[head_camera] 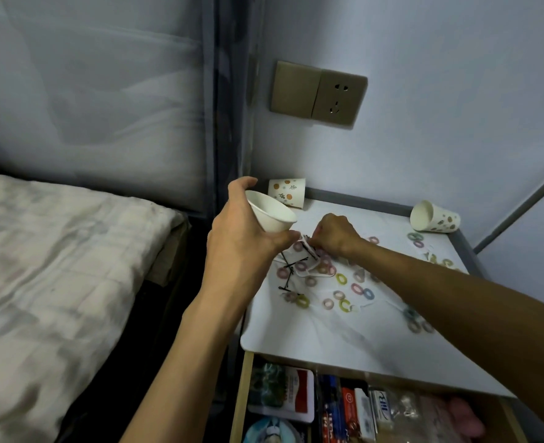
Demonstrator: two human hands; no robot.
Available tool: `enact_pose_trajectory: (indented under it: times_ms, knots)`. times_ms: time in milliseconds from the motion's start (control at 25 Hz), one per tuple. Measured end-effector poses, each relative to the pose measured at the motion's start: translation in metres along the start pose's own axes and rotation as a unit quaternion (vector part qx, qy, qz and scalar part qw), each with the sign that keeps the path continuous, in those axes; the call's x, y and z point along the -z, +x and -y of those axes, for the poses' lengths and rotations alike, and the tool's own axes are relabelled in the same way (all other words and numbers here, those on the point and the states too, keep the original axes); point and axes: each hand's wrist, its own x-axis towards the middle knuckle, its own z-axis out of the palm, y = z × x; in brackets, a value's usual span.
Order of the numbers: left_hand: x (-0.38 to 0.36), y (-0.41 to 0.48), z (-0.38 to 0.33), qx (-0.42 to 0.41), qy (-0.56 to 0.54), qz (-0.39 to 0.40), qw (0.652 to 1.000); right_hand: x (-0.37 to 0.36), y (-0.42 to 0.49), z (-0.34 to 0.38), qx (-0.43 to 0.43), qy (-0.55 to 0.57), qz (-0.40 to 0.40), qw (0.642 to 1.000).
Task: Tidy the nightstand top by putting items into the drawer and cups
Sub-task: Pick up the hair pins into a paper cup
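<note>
My left hand (237, 238) grips a white paper cup (272, 215), tilted with its mouth toward me, above the nightstand's left edge. Just right of the cup, my right hand (333, 233) is curled and pinches black hairpins (309, 249) from a pile. More hairpins (288, 271) lie loose on the white nightstand top (312, 340). Several small coloured hair rings (341, 278) are scattered across the middle and right of the top. The drawer (243, 394) below stands pulled out and holds packets and boxes.
A dotted paper cup (286, 192) stands upside down at the back left corner. Another dotted cup (435, 216) lies on its side at the back right. A bed (56, 266) is at the left. A wall socket (318, 92) sits above the nightstand.
</note>
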Motion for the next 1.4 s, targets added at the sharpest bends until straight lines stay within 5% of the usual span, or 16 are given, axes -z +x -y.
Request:
enact_pose_trajectory:
  times_ms: [280, 600, 1000, 1160, 1400]
  knots:
    - [-0.002, -0.001, -0.002, 0.007, -0.015, 0.007, 1.0, 0.001, -0.001, -0.003, -0.005, -0.029, 0.003, 1.0]
    - [0.001, 0.001, -0.002, 0.017, -0.021, -0.009, 1.0, 0.007, -0.012, 0.003, 0.094, -0.01, -0.048, 0.994]
    - [-0.001, 0.003, 0.0, 0.015, -0.016, -0.007, 1.0, -0.004, 0.001, -0.002, -0.008, -0.023, -0.045, 0.999]
    - [0.0, 0.004, 0.0, 0.017, -0.022, -0.011, 1.0, 0.004, -0.002, -0.006, 0.022, 0.038, -0.112, 0.993]
    - [-0.001, 0.004, 0.001, 0.02, -0.022, -0.011, 1.0, -0.009, -0.005, 0.014, 0.053, 0.027, -0.085, 0.995]
